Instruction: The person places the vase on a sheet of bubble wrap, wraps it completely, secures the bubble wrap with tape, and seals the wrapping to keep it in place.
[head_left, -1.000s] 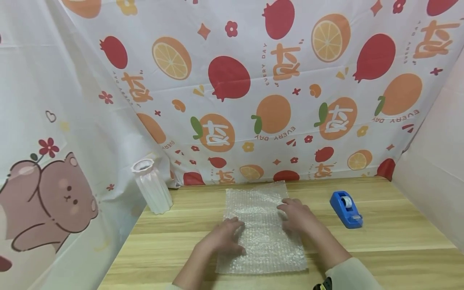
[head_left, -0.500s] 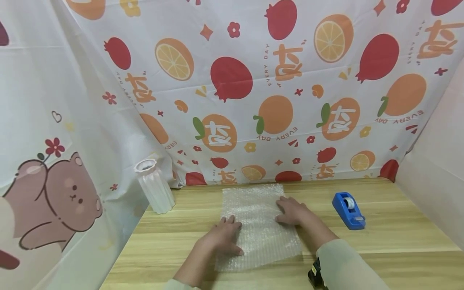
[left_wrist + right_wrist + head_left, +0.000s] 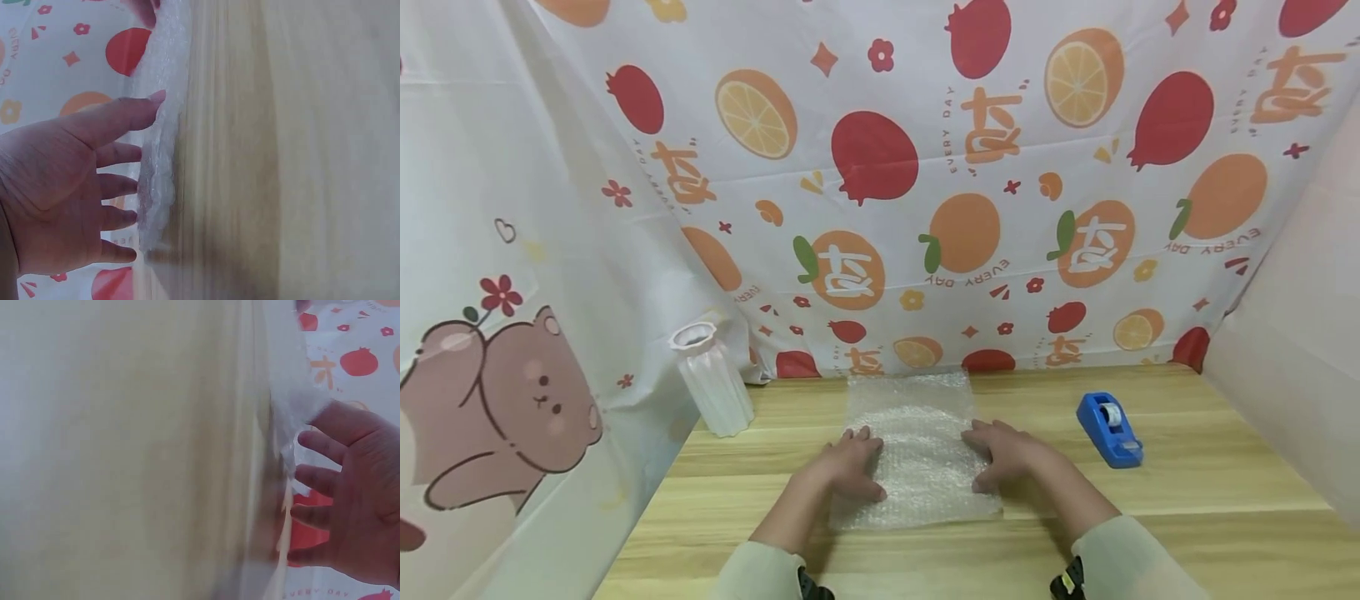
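A clear sheet of bubble wrap [image 3: 921, 458] lies on the wooden table between both hands, its far edge close to the back curtain. My left hand [image 3: 850, 468] rests at the sheet's left side, fingers spread and fairly straight. In the left wrist view, the thumb and fingertips of the left hand [image 3: 75, 187] touch the sheet's edge. At the opposite side is my right hand [image 3: 1009, 452], its thumb and fingertips on the right border. The right wrist view shows the right hand [image 3: 356, 494] with separated fingers along the bubble wrap [image 3: 287, 381].
A white fluted vase [image 3: 713, 383] stands at the back left of the wooden table [image 3: 1187, 433]. On the right sits a blue tape dispenser [image 3: 1108, 429] with a roll in it. A fruit-patterned curtain [image 3: 910, 275] closes off the back, and a bear-print curtain [image 3: 542, 400] the left.
Both hands have shifted the bubble wrap left and slightly away, so its near edge now lies farther from the camera. The right hand has moved a little toward its near right corner.
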`<state>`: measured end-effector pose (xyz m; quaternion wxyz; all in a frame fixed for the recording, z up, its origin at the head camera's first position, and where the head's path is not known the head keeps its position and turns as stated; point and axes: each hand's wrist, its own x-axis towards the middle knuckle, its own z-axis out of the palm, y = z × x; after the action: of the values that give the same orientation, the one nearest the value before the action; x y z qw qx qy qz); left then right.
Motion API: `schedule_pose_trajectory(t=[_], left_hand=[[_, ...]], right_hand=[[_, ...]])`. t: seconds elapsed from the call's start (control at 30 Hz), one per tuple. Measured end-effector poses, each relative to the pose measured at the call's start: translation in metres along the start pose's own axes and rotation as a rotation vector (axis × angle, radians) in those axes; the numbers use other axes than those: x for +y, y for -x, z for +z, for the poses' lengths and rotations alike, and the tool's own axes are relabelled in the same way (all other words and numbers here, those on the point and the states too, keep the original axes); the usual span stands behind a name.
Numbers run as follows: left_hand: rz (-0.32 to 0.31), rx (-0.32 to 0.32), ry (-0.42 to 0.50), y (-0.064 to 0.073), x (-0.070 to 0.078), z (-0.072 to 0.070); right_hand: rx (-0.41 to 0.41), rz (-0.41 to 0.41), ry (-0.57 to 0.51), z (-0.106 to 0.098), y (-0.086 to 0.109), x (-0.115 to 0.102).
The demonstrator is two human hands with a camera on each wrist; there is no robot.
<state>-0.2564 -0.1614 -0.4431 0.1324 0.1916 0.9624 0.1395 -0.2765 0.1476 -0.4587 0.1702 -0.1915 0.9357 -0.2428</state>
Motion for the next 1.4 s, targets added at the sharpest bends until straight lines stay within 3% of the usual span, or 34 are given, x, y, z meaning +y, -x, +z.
schedule_pose_trajectory(t=[0.17,0.27,0.33,0.4,0.5,0.57,0.63,0.7,0.8,1.0,1.13,1.27,1.4], left_hand=[[0.035,0.038,0.044,0.0,-0.005,-0.003],[0.059,0.191,0.152,0.002,-0.014,-0.009],[0.073,0.373,0.206,0.004,-0.025,-0.018],[0.066,0.613,0.23,0.007,-0.037,-0.032],[0.003,0.985,0.239,0.013,-0.058,-0.058],[-0.067,1.202,0.28,0.019,-0.073,-0.075],[-0.143,1.35,0.335,0.025,-0.087,-0.09],[-0.224,1.433,0.388,0.029,-0.102,-0.102],[-0.342,1.436,0.485,0.035,-0.123,-0.115],[-0.503,1.228,0.654,0.033,-0.158,-0.12],[-0.521,1.103,0.787,0.028,-0.173,-0.118],[-0.524,1.053,0.907,0.02,-0.179,-0.117],[-0.543,1.015,0.914,0.012,-0.181,-0.113]], right_hand=[[-0.002,-0.03,-0.043,0.003,0.008,0.005],[-0.001,-0.032,-0.052,0.003,0.009,0.008],[-0.005,-0.023,-0.068,0.003,0.009,0.01],[-0.009,-0.013,-0.09,0.003,0.009,0.012],[-0.005,0.004,-0.119,0.002,0.009,0.015],[0.001,0.005,-0.127,0.0,0.01,0.016],[0.006,0.002,-0.125,0.0,0.01,0.017],[0.006,0.001,-0.116,0.002,0.011,0.018],[0.001,-0.003,-0.108,0.006,0.011,0.019],[0.0,-0.01,-0.116,0.013,0.007,0.021],[0.001,-0.016,-0.124,0.014,0.004,0.021],[0.001,-0.003,-0.117,0.013,0.004,0.022],[0.001,0.008,-0.122,0.012,0.005,0.024]])
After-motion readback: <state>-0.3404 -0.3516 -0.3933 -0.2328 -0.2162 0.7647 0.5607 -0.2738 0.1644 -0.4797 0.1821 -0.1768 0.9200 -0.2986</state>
